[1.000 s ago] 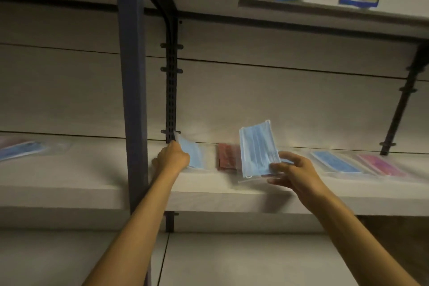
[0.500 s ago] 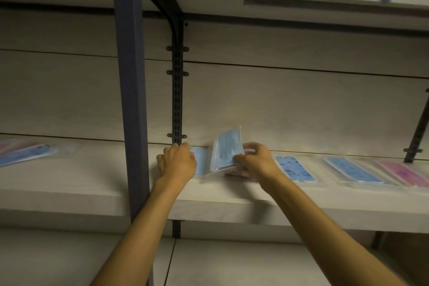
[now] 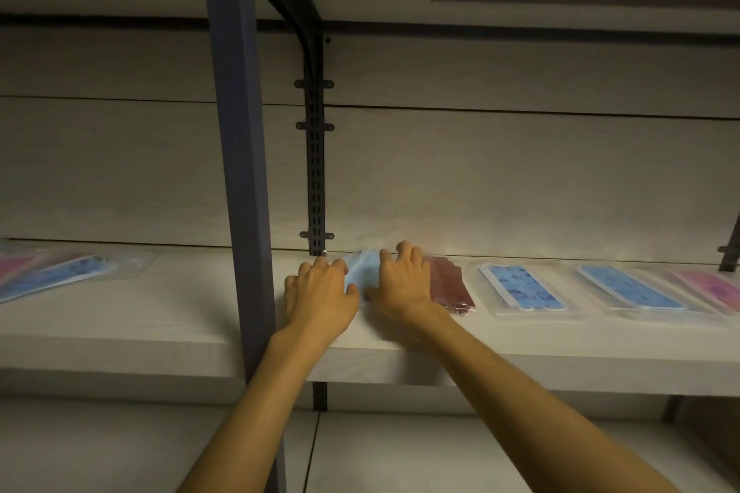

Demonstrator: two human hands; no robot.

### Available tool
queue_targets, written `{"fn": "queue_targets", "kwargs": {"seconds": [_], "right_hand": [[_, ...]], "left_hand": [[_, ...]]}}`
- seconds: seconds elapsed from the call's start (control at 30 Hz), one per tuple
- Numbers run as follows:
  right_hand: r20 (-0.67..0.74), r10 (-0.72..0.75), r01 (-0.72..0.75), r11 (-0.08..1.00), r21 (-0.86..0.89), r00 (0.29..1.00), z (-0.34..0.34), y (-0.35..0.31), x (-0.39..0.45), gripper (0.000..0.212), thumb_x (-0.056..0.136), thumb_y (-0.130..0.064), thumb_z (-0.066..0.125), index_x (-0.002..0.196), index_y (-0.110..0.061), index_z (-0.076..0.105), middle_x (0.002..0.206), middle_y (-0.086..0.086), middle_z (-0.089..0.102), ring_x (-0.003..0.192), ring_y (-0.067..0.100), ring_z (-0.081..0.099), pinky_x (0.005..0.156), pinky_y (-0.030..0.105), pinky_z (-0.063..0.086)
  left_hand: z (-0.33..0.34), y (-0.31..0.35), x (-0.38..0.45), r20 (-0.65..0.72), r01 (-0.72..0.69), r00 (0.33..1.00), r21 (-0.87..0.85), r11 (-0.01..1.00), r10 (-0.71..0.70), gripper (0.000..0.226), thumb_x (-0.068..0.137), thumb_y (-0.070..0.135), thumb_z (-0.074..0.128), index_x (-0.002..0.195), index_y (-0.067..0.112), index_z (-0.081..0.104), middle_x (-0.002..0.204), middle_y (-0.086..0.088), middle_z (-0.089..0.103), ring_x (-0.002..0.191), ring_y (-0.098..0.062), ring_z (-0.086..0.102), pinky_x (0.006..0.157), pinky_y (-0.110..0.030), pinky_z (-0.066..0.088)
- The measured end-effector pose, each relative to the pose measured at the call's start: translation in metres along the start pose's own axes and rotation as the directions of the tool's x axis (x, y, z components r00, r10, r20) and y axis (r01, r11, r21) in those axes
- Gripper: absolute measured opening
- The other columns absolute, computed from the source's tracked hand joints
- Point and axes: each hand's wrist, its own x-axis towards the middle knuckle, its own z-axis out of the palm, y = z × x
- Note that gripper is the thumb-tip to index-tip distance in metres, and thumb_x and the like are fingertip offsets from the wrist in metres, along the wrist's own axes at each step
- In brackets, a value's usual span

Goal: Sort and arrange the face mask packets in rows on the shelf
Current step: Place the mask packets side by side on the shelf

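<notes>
Pale-blue face mask packets [image 3: 362,272], thin soft masks in clear plastic sleeves, sit in a little stack at the left end of the light wood-grain shelf [image 3: 520,344], just right of the grey-blue upright post [image 3: 236,172] and touching a dark red mask packet [image 3: 450,284] on their right; further along are a blue patterned packet [image 3: 520,288], a plain blue one [image 3: 628,288] and a pink one [image 3: 712,286], all lying flat in a row.

Handling-wise, I'd guess these weigh next to nothing and flop if you lift them by a corner; the sleeves look slick too, so they probably slide over each other easily; best bet is pressing flat from the top or pinching both long edges, not grabbing the middle.

Left hand [image 3: 320,294] lies palm-down on the stack's left edge, fingers spread and fairly straight, pressing rather than gripping; right hand [image 3: 404,280] does the same on the right side, fingers fanned out toward the back wall, holding nothing; both forearms reach up and forward from below, wrists roughly level with the shelf lip; looks like squaring up the pile.
</notes>
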Motion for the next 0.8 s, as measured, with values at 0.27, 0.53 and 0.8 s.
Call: {"fn": "queue_targets", "kwargs": {"seconds": [0.27, 0.53, 0.8], "right_hand": [[0.052, -0.149, 0.142, 0.982, 0.125, 0.987, 0.005, 0.006, -0.005, 0.029, 0.099, -0.024, 0.047, 0.093, -0.020, 0.076, 0.096, 0.001, 0.074, 0.090, 0.021, 0.062, 0.082, 0.032, 0.030], [-0.060, -0.247, 0.254, 0.939, 0.232, 0.967, -0.019, 0.029, -0.027, 0.032, 0.098, -0.027, 0.057, 0.127, -0.019, 0.066, 0.130, 0.002, 0.067, 0.115, 0.023, 0.063, 0.101, 0.041, 0.047], [-0.117, -0.325, 0.345, 0.896, 0.281, 0.938, -0.040, 0.053, -0.090, 0.031, 0.094, -0.030, 0.060, 0.124, -0.023, 0.066, 0.122, -0.001, 0.067, 0.109, 0.018, 0.062, 0.093, 0.035, 0.051]], "left_hand": [[0.002, -0.001, -0.003, 0.044, -0.013, 0.999, -0.021, 1.000, 0.014, 0.037, 0.099, 0.037, 0.049, 0.133, 0.025, 0.055, 0.134, -0.002, 0.057, 0.119, -0.022, 0.052, 0.099, -0.038, 0.042], [-0.003, 0.005, -0.018, 0.047, -0.044, 0.998, -0.099, 0.994, 0.049, 0.033, 0.099, 0.033, 0.050, 0.131, 0.025, 0.057, 0.138, -0.001, 0.055, 0.122, -0.019, 0.051, 0.102, -0.034, 0.040], [-0.024, 0.024, -0.060, -0.007, -0.056, 0.998, -0.118, 0.991, 0.055, 0.030, 0.099, 0.033, 0.050, 0.128, 0.029, 0.057, 0.138, 0.006, 0.052, 0.124, -0.014, 0.047, 0.099, -0.029, 0.040]]}}
